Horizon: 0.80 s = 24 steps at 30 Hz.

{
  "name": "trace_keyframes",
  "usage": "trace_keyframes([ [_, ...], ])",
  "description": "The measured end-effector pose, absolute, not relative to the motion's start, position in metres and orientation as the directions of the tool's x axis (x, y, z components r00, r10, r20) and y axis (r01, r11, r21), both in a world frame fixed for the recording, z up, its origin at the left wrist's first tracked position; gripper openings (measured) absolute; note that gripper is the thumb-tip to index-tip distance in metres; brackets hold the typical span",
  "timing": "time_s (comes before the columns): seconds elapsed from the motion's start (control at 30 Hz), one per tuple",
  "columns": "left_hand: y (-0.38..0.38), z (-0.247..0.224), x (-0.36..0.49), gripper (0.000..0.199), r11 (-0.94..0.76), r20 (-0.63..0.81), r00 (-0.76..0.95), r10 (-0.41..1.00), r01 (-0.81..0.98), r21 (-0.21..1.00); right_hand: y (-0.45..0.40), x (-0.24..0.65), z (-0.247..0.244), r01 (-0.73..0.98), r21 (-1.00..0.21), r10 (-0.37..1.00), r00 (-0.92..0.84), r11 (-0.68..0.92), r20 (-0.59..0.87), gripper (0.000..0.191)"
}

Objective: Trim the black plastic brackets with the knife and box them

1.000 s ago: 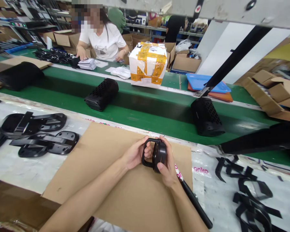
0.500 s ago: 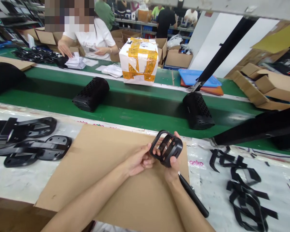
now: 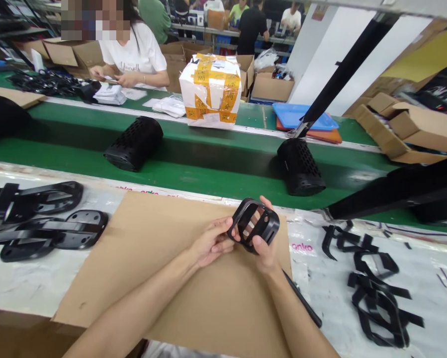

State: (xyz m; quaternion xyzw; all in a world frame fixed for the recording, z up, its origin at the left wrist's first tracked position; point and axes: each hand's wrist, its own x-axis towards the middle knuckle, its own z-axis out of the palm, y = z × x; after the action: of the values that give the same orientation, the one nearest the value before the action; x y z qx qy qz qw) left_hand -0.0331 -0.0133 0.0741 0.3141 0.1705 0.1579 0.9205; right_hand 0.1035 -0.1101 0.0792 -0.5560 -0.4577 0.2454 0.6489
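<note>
- Two hands on one part: your left hand [image 3: 212, 242] and right hand [image 3: 264, 248] both have hold of a small black slotted frame [image 3: 253, 224], up in the air just over the far right corner of the cardboard sheet [image 3: 163, 258].
- Your left hand pinches the frame's near left edge with thumb and fingertips; your right hand is wrapped around its lower right side, thumb in front, fingers curling behind so you can spot them through the slots.
- That frame sits tilted, open face turned up toward you.
- Right under your right forearm there's a thin black rod [image 3: 301, 303] lying diagonally, half on the cardboard, half on the white plastic sheet [image 3: 320, 278].
- Off to your right on that sheet is a tangle of black strap-like pieces [image 3: 376, 293], well apart from your hands.
- Over on your left, a stack of black flat brackets [image 3: 44, 219] lies beside the cardboard.
- Past the bench runs the green conveyor [image 3: 208, 174] with two black perforated housings [image 3: 134, 143] on it, one left, one right [image 3: 300, 166].
- Beyond the belt stands a white box with yellow tape [image 3: 210, 89], and a person in a white T-shirt [image 3: 137, 54] sits on the far side with both hands on some papers.
</note>
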Motion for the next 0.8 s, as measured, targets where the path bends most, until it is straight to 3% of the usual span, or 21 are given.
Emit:
trace_keyframes([
  [0.1,-0.002,0.074,-0.034,0.042,0.546,-0.152,0.877,0.457,-0.142,0.825,-0.111,0.109,0.083,0.369,-0.88,0.8,0.406,0.299,0.442,0.087],
  [0.2,0.007,0.074,-0.033,0.048,0.385,-0.043,0.822,0.568,-0.219,0.896,-0.109,0.105,0.082,0.605,-0.758,0.799,0.319,0.243,0.511,0.093],
  [0.27,0.009,0.073,-0.031,0.051,0.402,-0.05,0.78,0.624,-0.265,0.876,-0.108,0.1,0.081,0.672,-0.713,0.846,0.25,0.198,0.471,0.1],
  [0.4,0.014,0.067,-0.034,0.046,0.364,-0.122,0.64,0.758,-0.261,0.894,-0.119,0.104,0.094,0.718,-0.694,0.957,0.164,0.05,0.238,0.119],
  [0.43,0.017,0.066,-0.037,0.044,0.304,-0.1,0.594,0.798,-0.254,0.918,-0.127,0.109,0.098,0.731,-0.683,0.966,0.179,-0.002,0.188,0.111],
  [0.53,0.026,0.066,-0.044,0.041,0.154,-0.019,0.527,0.849,-0.214,0.964,-0.155,0.129,0.102,0.764,-0.606,0.953,0.302,-0.22,0.034,0.047],
  [0.57,0.027,0.066,-0.045,0.04,0.134,-0.01,0.534,0.846,-0.193,0.972,-0.165,0.134,0.1,0.765,-0.563,0.934,0.356,-0.314,-0.037,0.035],
  [0.63,0.027,0.066,-0.046,0.039,0.106,-0.006,0.58,0.814,-0.139,0.985,-0.182,0.142,0.093,0.748,-0.471,0.879,0.45,-0.467,-0.157,0.027],
  [0.7,0.023,0.066,-0.044,0.042,0.063,0.011,0.647,0.763,-0.091,0.994,-0.192,0.144,0.086,0.728,-0.451,0.854,0.476,-0.516,-0.209,0.026],
  [0.8,0.014,0.064,-0.041,0.047,0.028,0.038,0.706,0.707,-0.082,0.996,-0.198,0.137,0.084,0.59,-0.637,0.861,0.428,-0.497,-0.276,0.032],
])
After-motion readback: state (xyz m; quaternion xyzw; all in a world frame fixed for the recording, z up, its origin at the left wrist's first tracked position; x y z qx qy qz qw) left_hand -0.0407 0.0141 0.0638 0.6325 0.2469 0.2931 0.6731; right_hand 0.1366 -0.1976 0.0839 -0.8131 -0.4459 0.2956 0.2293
